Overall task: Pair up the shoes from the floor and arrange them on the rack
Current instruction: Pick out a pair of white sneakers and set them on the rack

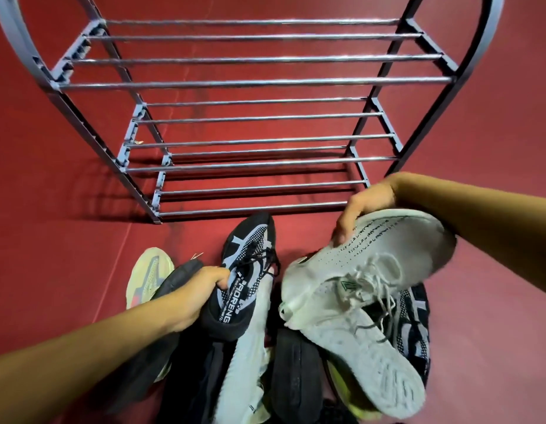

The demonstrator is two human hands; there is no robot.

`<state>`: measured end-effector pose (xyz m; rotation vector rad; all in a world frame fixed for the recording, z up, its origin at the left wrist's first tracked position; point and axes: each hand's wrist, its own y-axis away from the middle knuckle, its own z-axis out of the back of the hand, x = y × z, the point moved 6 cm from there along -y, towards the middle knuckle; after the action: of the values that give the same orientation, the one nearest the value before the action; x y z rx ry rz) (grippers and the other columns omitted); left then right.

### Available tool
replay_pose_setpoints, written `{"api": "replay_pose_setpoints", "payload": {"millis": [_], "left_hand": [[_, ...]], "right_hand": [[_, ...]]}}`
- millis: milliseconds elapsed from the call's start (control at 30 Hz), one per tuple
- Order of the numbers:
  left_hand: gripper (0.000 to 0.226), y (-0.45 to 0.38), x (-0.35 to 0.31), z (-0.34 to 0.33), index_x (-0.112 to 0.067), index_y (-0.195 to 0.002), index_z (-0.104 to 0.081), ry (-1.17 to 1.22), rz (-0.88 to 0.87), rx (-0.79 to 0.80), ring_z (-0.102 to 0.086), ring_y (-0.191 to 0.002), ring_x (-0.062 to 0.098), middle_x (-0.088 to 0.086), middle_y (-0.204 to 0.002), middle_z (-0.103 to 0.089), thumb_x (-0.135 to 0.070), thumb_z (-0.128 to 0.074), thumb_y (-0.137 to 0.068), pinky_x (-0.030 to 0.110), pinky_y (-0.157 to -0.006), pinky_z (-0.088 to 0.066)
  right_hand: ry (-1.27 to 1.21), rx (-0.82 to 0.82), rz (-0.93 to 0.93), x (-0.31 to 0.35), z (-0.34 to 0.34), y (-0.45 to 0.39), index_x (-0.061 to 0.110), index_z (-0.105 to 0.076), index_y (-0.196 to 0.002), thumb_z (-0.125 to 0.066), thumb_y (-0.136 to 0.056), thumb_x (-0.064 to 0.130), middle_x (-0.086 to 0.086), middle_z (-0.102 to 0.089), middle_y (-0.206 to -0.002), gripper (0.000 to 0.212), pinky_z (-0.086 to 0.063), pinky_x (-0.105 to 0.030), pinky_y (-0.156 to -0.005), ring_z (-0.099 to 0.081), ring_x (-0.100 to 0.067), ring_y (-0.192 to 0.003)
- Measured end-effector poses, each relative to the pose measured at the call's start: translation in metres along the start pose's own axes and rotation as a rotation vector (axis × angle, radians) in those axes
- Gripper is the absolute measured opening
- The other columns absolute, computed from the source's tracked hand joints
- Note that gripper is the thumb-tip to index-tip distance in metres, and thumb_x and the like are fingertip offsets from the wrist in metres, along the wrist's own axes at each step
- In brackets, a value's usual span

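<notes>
Sorting step, before the bare rack: left hand grips a black shoe, right hand a white shoe (unmatched). Next, probably, finding each one's mate.

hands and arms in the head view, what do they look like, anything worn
Both forearms are bare right to the frame edge: no sleeves in view. The left hand and right hand wear no gloves, and no watch, ring or band shows on either.

The rack top and the shoe pile bottom are cut off by the edges.
</notes>
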<state>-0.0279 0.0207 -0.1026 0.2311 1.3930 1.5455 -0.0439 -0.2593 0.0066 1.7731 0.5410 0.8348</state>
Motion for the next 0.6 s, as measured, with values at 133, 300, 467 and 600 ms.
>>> {"api": "replay_pose_setpoints", "payload": {"millis": [133, 300, 467, 600], "left_hand": [[0.026, -0.027, 0.009, 0.03, -0.008, -0.092, -0.072, -0.242, -0.16, -0.256, -0.067, -0.104, 0.029, 0.01, -0.101, -0.074, -0.03, -0.059, -0.089, 0.032, -0.082, -0.05], [0.028, -0.003, -0.032, 0.057, -0.018, -0.118, -0.061, -0.381, -0.493, -0.595, -0.058, -0.112, 0.023, 0.002, -0.12, -0.063, -0.023, -0.06, -0.09, 0.04, -0.101, -0.045], [0.076, 0.054, -0.099, 0.001, -0.04, -0.134, -0.049, -0.116, -0.843, -0.019, -0.053, -0.118, -0.014, -0.023, -0.13, -0.06, -0.067, -0.074, -0.068, 0.017, -0.099, -0.042], [0.055, 0.056, -0.107, -0.025, -0.018, -0.123, -0.064, -0.154, -0.771, 0.205, -0.068, -0.111, 0.01, -0.004, -0.12, -0.073, -0.037, -0.085, -0.075, 0.025, -0.095, -0.054]], "right_hand": [[0.203, -0.136, -0.05, 0.005, 0.02, -0.001, 0.004, -0.053, -0.137, -0.054, -0.097, 0.023, -0.024, -0.059, -0.135, 0.044, -0.045, -0.05, -0.106, -0.058, -0.039, -0.119], [0.664, -0.556, 0.022, 0.025, 0.029, 0.006, 0.016, -0.068, -0.124, -0.059, -0.097, 0.022, -0.002, -0.069, -0.122, 0.029, -0.052, -0.029, -0.084, -0.064, -0.023, -0.11], [0.426, -0.237, 0.286, 0.061, -0.009, -0.006, 0.002, -0.065, -0.124, -0.059, -0.096, 0.015, -0.017, -0.07, -0.12, 0.031, -0.055, -0.041, -0.094, -0.069, -0.03, -0.105], [0.336, -0.232, 0.376, 0.076, -0.016, -0.018, 0.002, -0.07, -0.111, -0.057, -0.098, 0.035, -0.008, -0.077, -0.095, 0.037, -0.059, -0.032, -0.072, -0.073, -0.022, -0.082]]}}
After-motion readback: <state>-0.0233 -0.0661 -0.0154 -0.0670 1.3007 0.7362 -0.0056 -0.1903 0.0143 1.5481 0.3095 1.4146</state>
